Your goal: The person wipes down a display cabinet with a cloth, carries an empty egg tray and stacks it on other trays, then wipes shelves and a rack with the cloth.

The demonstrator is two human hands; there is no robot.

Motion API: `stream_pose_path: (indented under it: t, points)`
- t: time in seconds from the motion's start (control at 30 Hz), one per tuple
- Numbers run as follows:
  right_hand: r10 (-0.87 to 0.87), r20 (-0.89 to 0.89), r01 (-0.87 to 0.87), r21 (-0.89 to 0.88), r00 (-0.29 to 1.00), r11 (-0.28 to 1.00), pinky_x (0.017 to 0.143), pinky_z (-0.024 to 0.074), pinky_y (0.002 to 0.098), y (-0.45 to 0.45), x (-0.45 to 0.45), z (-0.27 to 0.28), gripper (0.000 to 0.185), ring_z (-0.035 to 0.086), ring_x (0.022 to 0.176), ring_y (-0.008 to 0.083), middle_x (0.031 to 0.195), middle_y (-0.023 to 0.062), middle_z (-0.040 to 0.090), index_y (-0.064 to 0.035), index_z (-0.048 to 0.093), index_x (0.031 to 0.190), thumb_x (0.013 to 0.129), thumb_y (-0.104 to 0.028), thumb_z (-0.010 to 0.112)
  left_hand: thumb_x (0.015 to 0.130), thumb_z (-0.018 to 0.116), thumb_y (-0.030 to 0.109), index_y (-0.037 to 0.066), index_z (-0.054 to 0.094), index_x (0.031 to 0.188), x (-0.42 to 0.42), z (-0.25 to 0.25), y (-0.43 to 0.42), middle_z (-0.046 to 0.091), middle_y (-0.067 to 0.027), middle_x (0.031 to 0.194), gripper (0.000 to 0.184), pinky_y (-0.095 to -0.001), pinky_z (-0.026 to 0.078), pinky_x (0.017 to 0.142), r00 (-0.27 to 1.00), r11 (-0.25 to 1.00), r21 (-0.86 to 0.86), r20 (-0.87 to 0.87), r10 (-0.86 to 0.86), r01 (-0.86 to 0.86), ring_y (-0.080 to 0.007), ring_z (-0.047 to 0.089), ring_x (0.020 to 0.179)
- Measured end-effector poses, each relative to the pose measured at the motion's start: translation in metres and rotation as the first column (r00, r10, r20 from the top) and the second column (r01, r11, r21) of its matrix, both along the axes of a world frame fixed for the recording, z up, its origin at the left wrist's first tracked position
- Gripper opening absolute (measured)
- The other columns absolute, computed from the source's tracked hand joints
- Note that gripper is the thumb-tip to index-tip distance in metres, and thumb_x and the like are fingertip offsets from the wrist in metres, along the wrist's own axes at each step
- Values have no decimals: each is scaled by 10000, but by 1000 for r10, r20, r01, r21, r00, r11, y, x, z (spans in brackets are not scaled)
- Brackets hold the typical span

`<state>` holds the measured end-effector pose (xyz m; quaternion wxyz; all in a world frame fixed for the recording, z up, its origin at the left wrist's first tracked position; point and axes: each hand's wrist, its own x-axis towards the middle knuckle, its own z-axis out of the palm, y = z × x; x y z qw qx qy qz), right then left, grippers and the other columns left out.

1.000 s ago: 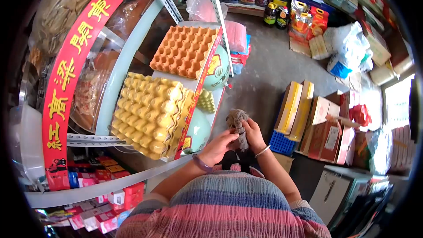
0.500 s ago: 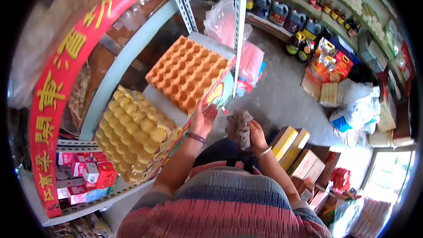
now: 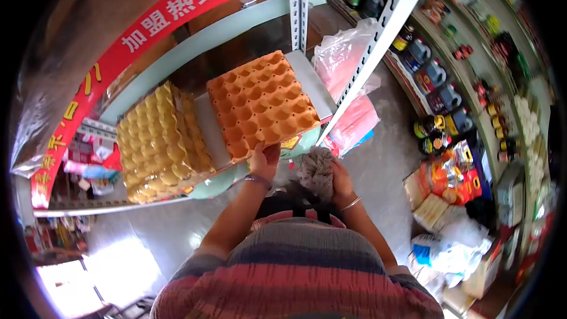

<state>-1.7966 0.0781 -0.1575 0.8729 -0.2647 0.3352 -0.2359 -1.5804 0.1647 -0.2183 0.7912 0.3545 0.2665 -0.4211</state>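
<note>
My right hand (image 3: 342,184) is closed around a crumpled grey cloth (image 3: 316,172), held in front of my body. At the front edge of an orange egg tray (image 3: 260,103), my left hand (image 3: 266,162) has its thumb and bent fingers against the rim, gripping it. The tray's cups show no eggs, and it lies on a grey shelf board (image 3: 214,133). Left of it stands a yellowish stack of egg trays (image 3: 156,147) wrapped in clear plastic.
A white slotted post (image 3: 378,47) rises right of the orange tray. Pink plastic-wrapped packs (image 3: 351,121) stand behind it. A red banner (image 3: 177,18) runs along the shelf above. Jugs (image 3: 431,77) line the right-hand shelves; bags (image 3: 455,171) sit on the floor.
My view has turned, moving the shelving round. My left hand has gone from an open palm beside the orange tray to its front edge. The cloth stays in my right hand.
</note>
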Motion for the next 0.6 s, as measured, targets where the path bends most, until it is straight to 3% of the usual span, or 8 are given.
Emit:
stream_pose_path:
  t: [0.03,0.2,0.23,0.4,0.47,0.53,0.57,0.6]
  points:
    - [44,5,-44,-38,999,998,873,492,317,-17,-5,7,346,609,999,201,1106,112,616,34,504,1234,944,-149,456,939,498,221,-23,583,1064,-9,6,4,663,-165,1009,287,-384,549,839,1000,999,36,24,14,-15,-298,645,925]
    - [92,-36,-96,-140,995,985,854,513,327,-86,-8,34,330,643,933,204,1052,109,644,33,538,1178,927,-166,459,937,485,191,-15,583,1099,-85,26,46,660,-160,1020,279,-382,539,802,997,995,-64,29,74,-72,-301,645,926]
    - [192,-37,-195,-168,981,966,861,508,331,-99,-6,34,326,636,950,202,1067,99,639,25,546,1174,932,-178,465,943,478,200,-11,581,1098,-102,33,54,664,-152,997,281,-375,546,773,992,990,-71,13,126,-125,-299,650,912]
    - [168,21,-151,-341,986,928,887,481,315,-126,53,54,318,599,1002,189,1122,82,616,29,541,1196,956,-164,463,931,455,176,8,523,1184,-181,32,108,619,-148,1111,311,-395,513,840,985,985,-14,-8,175,-175,-296,602,1035]
    - [193,43,-141,-529,980,837,870,469,295,-124,86,86,292,585,998,159,1113,73,620,28,554,1179,953,-143,484,915,456,148,11,479,1239,-212,59,103,573,-151,1199,353,-414,483,907,975,978,-54,-101,196,-202,-291,562,1111]
    - [208,-17,-153,-733,978,663,839,463,287,-120,123,84,277,586,946,152,1057,74,628,36,558,1148,944,-146,508,892,508,120,61,380,1361,-230,60,108,473,-110,1351,490,-435,339,1059,977,958,-218,-144,157,-186,-266,448,1247]
    - [209,-51,-161,-818,976,552,824,460,283,-118,141,83,271,587,919,149,1028,75,632,39,560,1132,940,-148,520,899,498,101,77,324,1393,-238,71,109,433,-107,1382,525,-438,319,1077,985,974,-154,-86,152,-164,-269,422,1272]
    - [225,-81,-157,-925,971,346,812,460,289,-116,161,62,252,594,899,154,1000,96,649,27,565,1120,939,-143,526,888,473,75,3,391,1323,-247,72,110,501,-162,1284,449,-452,429,988,970,974,-62,-122,210,-218,-318,522,1154]
